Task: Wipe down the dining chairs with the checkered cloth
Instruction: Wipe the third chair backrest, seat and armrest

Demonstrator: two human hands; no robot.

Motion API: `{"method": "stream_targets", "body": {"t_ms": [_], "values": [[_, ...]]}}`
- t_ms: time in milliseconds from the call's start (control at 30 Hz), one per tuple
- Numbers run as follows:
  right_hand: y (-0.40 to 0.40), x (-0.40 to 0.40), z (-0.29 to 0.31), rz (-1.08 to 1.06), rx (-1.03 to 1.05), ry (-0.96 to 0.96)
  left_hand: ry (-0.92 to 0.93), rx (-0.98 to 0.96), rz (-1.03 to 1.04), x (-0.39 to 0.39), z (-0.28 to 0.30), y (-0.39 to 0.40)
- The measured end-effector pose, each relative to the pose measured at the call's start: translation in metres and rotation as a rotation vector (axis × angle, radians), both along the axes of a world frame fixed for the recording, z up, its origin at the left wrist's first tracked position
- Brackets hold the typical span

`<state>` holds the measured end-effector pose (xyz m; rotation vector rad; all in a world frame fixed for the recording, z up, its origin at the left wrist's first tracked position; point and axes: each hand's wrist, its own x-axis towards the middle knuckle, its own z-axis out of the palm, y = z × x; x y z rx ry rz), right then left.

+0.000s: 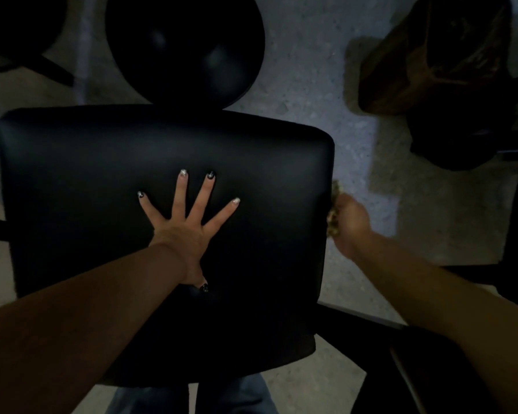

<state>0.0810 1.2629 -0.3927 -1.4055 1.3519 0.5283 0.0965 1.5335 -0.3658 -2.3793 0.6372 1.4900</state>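
Left hand [186, 231] splayed flat, fingers wide, pressing black padded chair [102, 189]. Right hand [352, 224] grips bunched checkered cloth [334, 204] against chair's right edge. Dim speckled floor [326, 94] below.

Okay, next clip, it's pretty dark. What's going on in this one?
A person is cleaning a black padded chair, seen from above. The left hand lies flat on the cushion with fingers spread, as if steadying it. The right hand grips a bunched checkered cloth against the cushion's right edge. A round black seat stands just beyond on the speckled floor.
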Motion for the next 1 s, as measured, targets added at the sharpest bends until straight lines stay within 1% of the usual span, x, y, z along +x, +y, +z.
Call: {"method": "stream_targets", "body": {"t_ms": [67,100,167,200,267,367,467,500,567,600,667,800,867,1000], "values": [[0.003,-0.039,-0.002,0.089,-0.038,0.17,0.002,-0.009,0.003,0.0,-0.001,0.0],[0.004,-0.058,-0.002,0.094,-0.023,0.248,0.002,-0.012,0.004,0.0,-0.001,0.0],[0.007,-0.08,0.002,-0.002,0.08,0.358,-0.003,-0.019,0.005,-0.001,-0.003,0.001],[0.008,-0.078,0.004,-0.022,0.112,0.37,-0.007,-0.025,0.005,-0.001,-0.003,0.001],[0.008,-0.053,0.002,0.02,0.062,0.326,-0.013,-0.04,0.008,-0.001,-0.005,0.002],[0.005,0.012,-0.003,-0.01,-0.074,0.132,-0.021,-0.053,0.017,-0.002,-0.007,0.003],[-0.001,0.073,-0.007,0.027,-0.094,-0.031,-0.028,-0.066,0.015,-0.003,-0.008,0.004],[-0.002,0.088,-0.007,0.061,-0.13,-0.086,-0.03,-0.074,0.013,-0.003,-0.009,0.004],[0.001,0.11,-0.007,0.239,-0.295,-0.215,-0.032,-0.089,0.013,-0.003,-0.011,0.005],[0.002,0.117,-0.01,0.388,-0.428,-0.278,-0.038,-0.095,0.014,-0.002,-0.011,0.005],[0.007,0.123,-0.015,0.718,-0.609,-0.285,-0.056,-0.107,0.007,-0.003,-0.013,0.007],[0.008,0.13,-0.012,1.001,-0.686,-0.191,-0.081,-0.157,0.0,-0.006,-0.012,0.01],[0.011,0.134,-0.007,1.109,-0.695,-0.166,-0.094,-0.18,-0.008,-0.006,-0.012,0.011],[0.023,0.135,0.003,1.207,-0.718,-0.141,-0.127,-0.249,-0.057,-0.006,-0.008,0.019]]}}
